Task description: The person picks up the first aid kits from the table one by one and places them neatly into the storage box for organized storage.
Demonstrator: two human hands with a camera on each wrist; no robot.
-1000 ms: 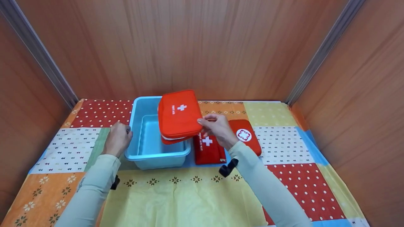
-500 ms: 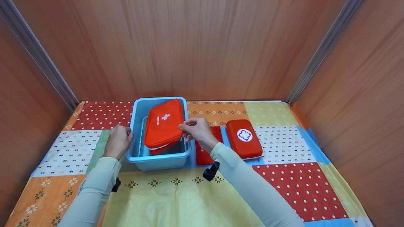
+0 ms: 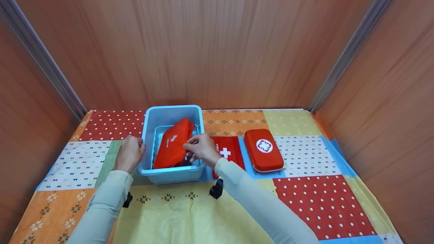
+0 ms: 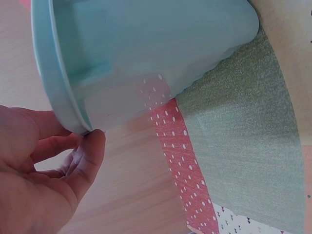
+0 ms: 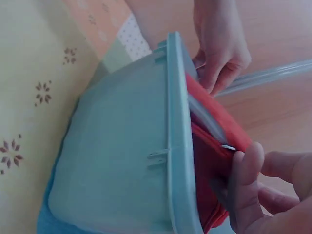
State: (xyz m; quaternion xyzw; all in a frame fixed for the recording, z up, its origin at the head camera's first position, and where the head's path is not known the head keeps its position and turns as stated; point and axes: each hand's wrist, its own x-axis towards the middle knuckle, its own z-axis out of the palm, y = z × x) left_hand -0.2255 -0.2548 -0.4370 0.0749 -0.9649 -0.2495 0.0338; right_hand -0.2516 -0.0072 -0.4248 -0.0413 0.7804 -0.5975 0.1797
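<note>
Apparently mid-stow: right hand (image 3: 201,148) pinches the pouch (image 3: 171,144) by its 3 o'clock edge, tilted inside the bin (image 3: 173,170), left hand (image 3: 130,152) pinches the bin at 9 o'clock, kit (image 3: 232,154) lies outside at 3; next move likely calls for lowering, then releasing.

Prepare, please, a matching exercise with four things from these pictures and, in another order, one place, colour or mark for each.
Things
1. Tub
2. Slanting red pouch
3. Flat red kit
4. Thick red case

Descriptions
A. Bears a round white emblem
B. Inside the tub, held by the right grip
C. Light blue
D. Lies between tub and case

Pairs: 1-C, 2-B, 3-D, 4-A
</note>
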